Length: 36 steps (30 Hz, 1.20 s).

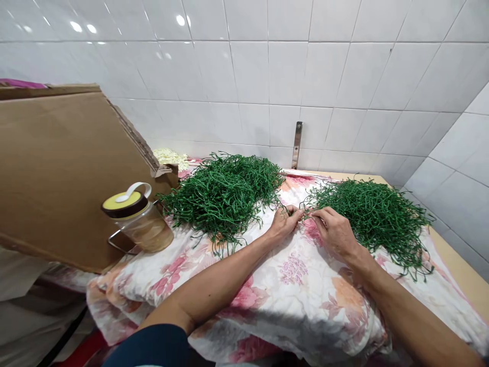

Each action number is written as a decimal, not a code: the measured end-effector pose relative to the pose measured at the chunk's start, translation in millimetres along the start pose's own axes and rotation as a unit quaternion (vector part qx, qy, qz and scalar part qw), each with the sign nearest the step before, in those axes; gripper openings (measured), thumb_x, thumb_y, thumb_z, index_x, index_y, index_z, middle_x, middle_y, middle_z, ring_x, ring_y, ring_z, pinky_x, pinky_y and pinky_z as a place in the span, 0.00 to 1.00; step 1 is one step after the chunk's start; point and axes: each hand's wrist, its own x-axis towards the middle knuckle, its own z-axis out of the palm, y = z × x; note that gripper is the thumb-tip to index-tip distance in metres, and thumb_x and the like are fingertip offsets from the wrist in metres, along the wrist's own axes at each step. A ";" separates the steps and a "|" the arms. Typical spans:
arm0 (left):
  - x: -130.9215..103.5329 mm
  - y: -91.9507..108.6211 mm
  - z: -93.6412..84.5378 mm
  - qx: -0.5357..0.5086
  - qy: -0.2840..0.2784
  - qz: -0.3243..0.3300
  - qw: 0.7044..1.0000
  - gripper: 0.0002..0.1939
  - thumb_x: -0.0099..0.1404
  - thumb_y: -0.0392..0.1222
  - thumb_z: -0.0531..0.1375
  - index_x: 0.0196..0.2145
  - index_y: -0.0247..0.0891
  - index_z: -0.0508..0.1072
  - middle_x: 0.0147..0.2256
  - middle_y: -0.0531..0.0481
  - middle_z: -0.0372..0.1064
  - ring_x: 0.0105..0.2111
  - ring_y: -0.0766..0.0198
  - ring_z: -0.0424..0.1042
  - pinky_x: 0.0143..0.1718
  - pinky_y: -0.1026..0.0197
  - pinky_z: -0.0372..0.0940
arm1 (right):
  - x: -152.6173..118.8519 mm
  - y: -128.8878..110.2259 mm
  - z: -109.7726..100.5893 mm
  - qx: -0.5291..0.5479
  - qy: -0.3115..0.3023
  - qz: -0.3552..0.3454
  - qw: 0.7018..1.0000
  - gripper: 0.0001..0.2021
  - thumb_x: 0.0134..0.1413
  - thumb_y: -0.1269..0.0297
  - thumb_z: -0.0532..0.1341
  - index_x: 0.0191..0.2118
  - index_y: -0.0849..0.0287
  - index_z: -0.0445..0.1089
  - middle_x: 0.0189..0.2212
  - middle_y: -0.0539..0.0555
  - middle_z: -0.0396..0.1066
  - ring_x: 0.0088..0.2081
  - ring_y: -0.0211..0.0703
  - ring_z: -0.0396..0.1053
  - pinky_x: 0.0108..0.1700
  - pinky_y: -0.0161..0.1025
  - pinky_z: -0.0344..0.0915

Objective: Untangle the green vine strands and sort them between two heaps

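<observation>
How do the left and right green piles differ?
The left pile looks taller; the right pile looks flatter. The left pile sits nearer the jar; the right pile, nearer the table's bare edge. Both are tangled green strands on the floral cloth.

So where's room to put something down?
Bare cloth shows between the left forearm and right forearm, and between the jug and left forearm. Crowded: left green pile and right green pile, with left hand and right hand between.

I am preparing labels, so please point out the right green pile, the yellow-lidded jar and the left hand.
Right green pile [370, 216], head view: middle of its tangled strands.
Yellow-lidded jar [144, 230], head view: its see-through side.
Left hand [282, 223], head view: back of the hand.
</observation>
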 end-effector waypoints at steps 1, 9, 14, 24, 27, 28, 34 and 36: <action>-0.4 1.4 0.7 -0.010 -0.001 -0.013 1.000 0.21 0.62 0.56 0.64 0.24 0.37 0.66 0.17 0.56 0.59 0.17 0.71 0.59 0.20 0.65 0.53 | -0.6 -0.6 -0.6 -0.013 0.005 -0.007 1.000 0.10 0.70 0.67 0.56 0.46 0.59 0.76 0.43 0.58 0.74 0.41 0.46 0.75 0.46 0.40 0.69; 0.6 2.7 1.5 -0.078 -0.003 -0.068 0.995 0.22 0.58 0.59 0.67 0.26 0.38 0.67 0.17 0.57 0.59 0.15 0.72 0.56 0.17 0.66 0.51 | -5.8 -10.9 6.1 -0.123 0.015 -0.043 0.991 0.11 0.68 0.71 0.56 0.46 0.59 0.76 0.43 0.58 0.72 0.38 0.42 0.72 0.37 0.35 0.64; 1.5 1.1 1.4 -0.112 -0.007 -0.100 0.989 0.23 0.56 0.59 0.69 0.26 0.38 0.66 0.17 0.57 0.59 0.15 0.73 0.56 0.17 0.67 0.49 | -7.6 -8.9 11.0 -0.156 0.000 -0.020 0.988 0.10 0.69 0.69 0.56 0.46 0.58 0.75 0.37 0.56 0.71 0.33 0.41 0.69 0.33 0.35 0.59; -0.9 2.2 1.9 -0.104 -0.013 -0.064 0.992 0.24 0.57 0.60 0.68 0.27 0.38 0.66 0.17 0.57 0.59 0.16 0.73 0.56 0.18 0.67 0.51 | -8.8 -11.9 15.4 -0.120 -0.009 -0.002 0.993 0.10 0.70 0.65 0.55 0.40 0.60 0.73 0.35 0.55 0.70 0.33 0.42 0.68 0.35 0.37 0.59; -0.4 0.9 1.4 -0.084 -0.004 -0.039 0.996 0.23 0.59 0.60 0.66 0.27 0.38 0.65 0.17 0.57 0.60 0.16 0.73 0.56 0.19 0.68 0.51 | -9.0 -12.0 17.5 -0.093 -0.010 0.018 0.995 0.10 0.69 0.65 0.55 0.39 0.60 0.72 0.36 0.56 0.71 0.33 0.43 0.69 0.36 0.38 0.61; -0.3 0.3 1.2 -0.079 -0.006 -0.038 0.996 0.23 0.59 0.60 0.66 0.27 0.38 0.65 0.17 0.57 0.60 0.16 0.73 0.57 0.19 0.67 0.51 | -8.8 -11.2 18.2 -0.076 -0.011 0.024 0.997 0.10 0.69 0.65 0.55 0.39 0.60 0.72 0.36 0.56 0.72 0.34 0.44 0.69 0.38 0.39 0.62; 0.1 -0.9 -0.5 -0.053 0.002 -0.037 0.998 0.22 0.60 0.61 0.65 0.28 0.38 0.67 0.17 0.56 0.61 0.16 0.72 0.57 0.20 0.67 0.52 | -6.7 -2.6 21.9 0.063 -0.028 0.076 0.995 0.10 0.67 0.64 0.56 0.42 0.58 0.75 0.38 0.56 0.78 0.38 0.46 0.74 0.43 0.40 0.65; 0.1 -0.3 -1.0 -0.034 0.013 -0.029 0.999 0.21 0.61 0.59 0.65 0.29 0.37 0.68 0.18 0.56 0.62 0.17 0.72 0.59 0.20 0.67 0.54 | -5.9 -1.5 22.1 0.090 -0.039 0.099 0.990 0.10 0.66 0.63 0.57 0.42 0.57 0.75 0.37 0.54 0.79 0.36 0.45 0.74 0.42 0.40 0.66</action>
